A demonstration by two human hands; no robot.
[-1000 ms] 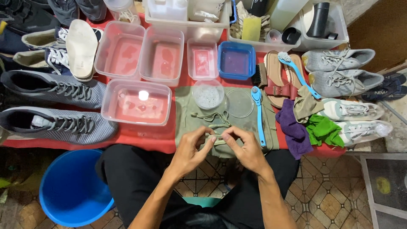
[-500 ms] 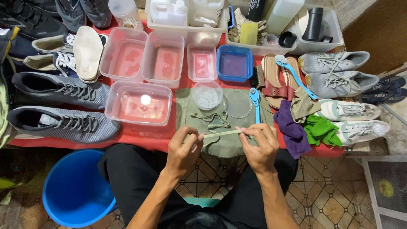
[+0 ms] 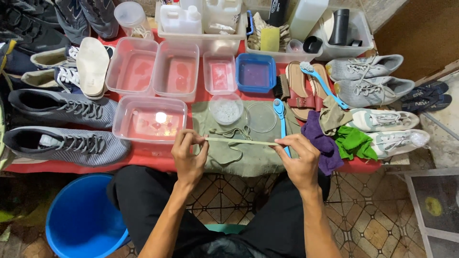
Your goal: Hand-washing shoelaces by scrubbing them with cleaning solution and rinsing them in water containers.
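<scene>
While I look down from the head camera, the biggest thing below my left hand point(image 3: 189, 155) is the blue bucket point(image 3: 81, 220) on the tiled floor, down beside my left knee. Out past that hand lie two grey sneakers point(image 3: 62, 143), laces up, on the red mat point(image 3: 158, 162). Straight ahead of the left knuckles sits a clear plastic tub point(image 3: 149, 119) with a little water in it, catching a bright glint. Between both hands spreads an olive cloth point(image 3: 239, 153), and I've got a pale green shoelace point(image 3: 241, 141) pulled taut across it. Left hand is pinched shut on one end of the lace, thumb and forefinger tight. Right hand point(image 3: 299, 157) is closed on the other end, fingers curled in, gripping. The rest of the lace loops loosely on the cloth, just beyond the stretched part. Just beyond my right fingers lies a blue brush point(image 3: 281, 119), handle pointing back at me. Off to the right of that hand, a purple rag point(image 3: 318, 138) and a green rag point(image 3: 354, 142) lie bunched together, touching.
</scene>
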